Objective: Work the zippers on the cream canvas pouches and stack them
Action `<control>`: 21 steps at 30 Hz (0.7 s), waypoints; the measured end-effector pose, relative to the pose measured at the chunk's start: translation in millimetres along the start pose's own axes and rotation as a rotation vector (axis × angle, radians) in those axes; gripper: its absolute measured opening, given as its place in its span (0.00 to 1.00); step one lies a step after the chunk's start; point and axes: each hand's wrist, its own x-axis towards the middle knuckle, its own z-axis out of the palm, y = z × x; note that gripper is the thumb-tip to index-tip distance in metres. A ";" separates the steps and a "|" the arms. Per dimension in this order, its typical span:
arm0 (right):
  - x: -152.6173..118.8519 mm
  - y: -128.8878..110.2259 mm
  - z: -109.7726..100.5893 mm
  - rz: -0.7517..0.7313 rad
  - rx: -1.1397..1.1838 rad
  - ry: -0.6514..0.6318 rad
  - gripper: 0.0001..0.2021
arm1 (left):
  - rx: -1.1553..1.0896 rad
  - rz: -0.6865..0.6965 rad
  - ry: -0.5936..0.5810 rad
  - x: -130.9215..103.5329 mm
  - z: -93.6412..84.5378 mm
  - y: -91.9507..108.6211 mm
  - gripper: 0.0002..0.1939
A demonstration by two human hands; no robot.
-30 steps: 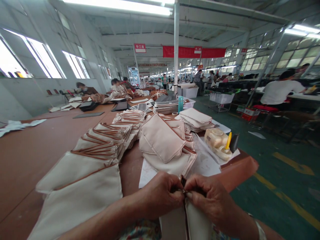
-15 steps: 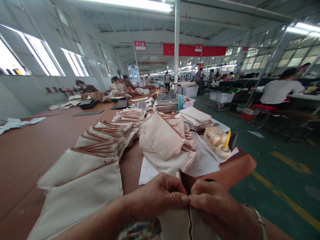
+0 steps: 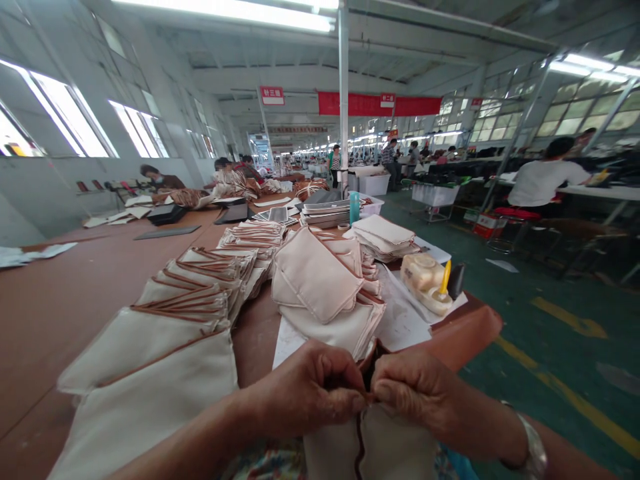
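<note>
Between my hands is a cream fabric piece point(image 3: 333, 443) with a dark brown edge line down its middle and a brown inner side showing at the top. My left hand point(image 3: 320, 387) pinches its edge from the left, thumb and fingers closed. From the right, my right hand point(image 3: 417, 387), with a bangle at the wrist, pinches the same edge close beside it. The fingertips hide the exact spot being gripped. Just beyond lies a pile of cream pieces with brown edging point(image 3: 320, 280).
A long overlapping row of cream pieces point(image 3: 170, 367) covers the brown table point(image 3: 40, 320) at left. On the right stand a glue container point(image 3: 423, 270) and yellow-handled tool point(image 3: 445, 277), with a stack of cream pieces point(image 3: 383, 233) behind. Co-workers sit further off.
The view has shifted slightly to the right. My hands have moved a little along the edge, and the brown strip at the top has opened and bent differently. Both hands keep their pinch.
</note>
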 end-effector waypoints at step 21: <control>1.2 13.6 0.7 0.118 0.221 0.026 0.22 | 0.515 0.367 0.294 -15.2 0.4 0.1 0.07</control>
